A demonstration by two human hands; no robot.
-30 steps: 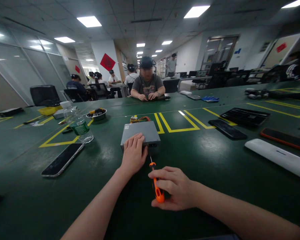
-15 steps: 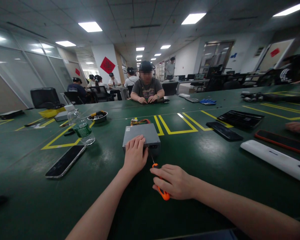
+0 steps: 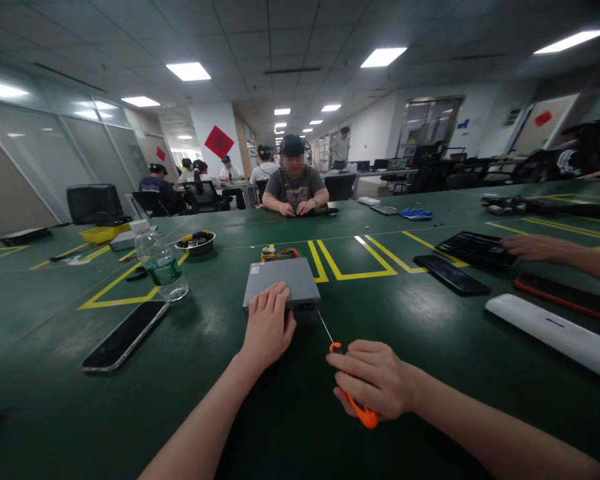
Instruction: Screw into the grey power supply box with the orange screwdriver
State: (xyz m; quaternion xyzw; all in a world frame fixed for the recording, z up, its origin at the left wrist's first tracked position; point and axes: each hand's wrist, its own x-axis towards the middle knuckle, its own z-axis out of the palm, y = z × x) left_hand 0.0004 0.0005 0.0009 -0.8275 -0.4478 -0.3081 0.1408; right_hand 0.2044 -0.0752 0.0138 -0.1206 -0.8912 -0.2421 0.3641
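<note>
A grey computer power supply (image 3: 283,273) lies on the green table, its socket side facing me and its coloured cables behind it. My left hand (image 3: 269,323) holds its near side, fingers over the top and thumb against the front. In my right hand (image 3: 375,377) is a screwdriver (image 3: 363,410) with an orange and black handle, fingers wrapped round it. Its thin shaft points up and left, the tip close to the power supply's near right corner. Whether the tip touches the case I cannot tell.
On the left are a phone (image 3: 125,337), a water bottle (image 3: 163,267) and a metal bowl (image 3: 195,243). To the right lie a dark phone (image 3: 453,275), a white long device (image 3: 555,333) and a black tray (image 3: 473,247) under another person's hand (image 3: 540,248). Someone sits opposite (image 3: 295,183).
My right hand and the screwdriver have moved right and towards me, the tip shifting to the case's right corner. My left hand stays on the power supply. Another person's hand has reached the black tray.
</note>
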